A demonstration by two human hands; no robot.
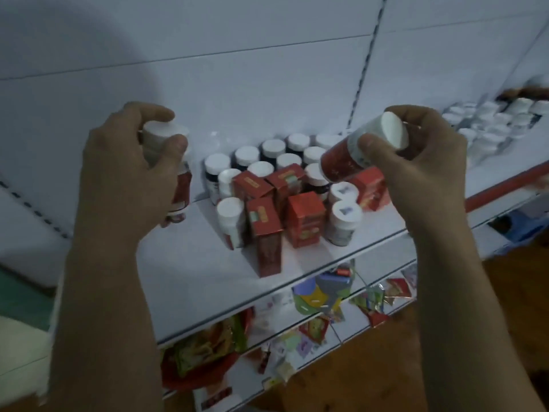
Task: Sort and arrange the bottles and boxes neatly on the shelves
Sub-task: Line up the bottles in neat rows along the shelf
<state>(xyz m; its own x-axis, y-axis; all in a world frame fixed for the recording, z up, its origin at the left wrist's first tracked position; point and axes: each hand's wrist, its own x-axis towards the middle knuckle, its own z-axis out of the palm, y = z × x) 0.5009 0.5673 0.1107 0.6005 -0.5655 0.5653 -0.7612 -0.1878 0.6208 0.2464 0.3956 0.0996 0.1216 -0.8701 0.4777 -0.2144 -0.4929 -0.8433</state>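
Two red bottles are gripped: left hand point(130, 162) holds one point(181, 185) upright, right hand point(416, 156) one point(350, 153) tilted.

White caps top the bottles point(231, 224); some have red labels, others dark bodies. The boxes point(306, 221) are red with yellow-gold marks. The shelf point(193, 272) is white, the strip point(505, 187) red. The packets point(205, 349) are green, yellow and red. The floor point(341, 382) is brown.

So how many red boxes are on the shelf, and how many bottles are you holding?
Red boxes on the shelf: 5
Bottles held, one in the left hand, one in the right hand: 2
Total: 7
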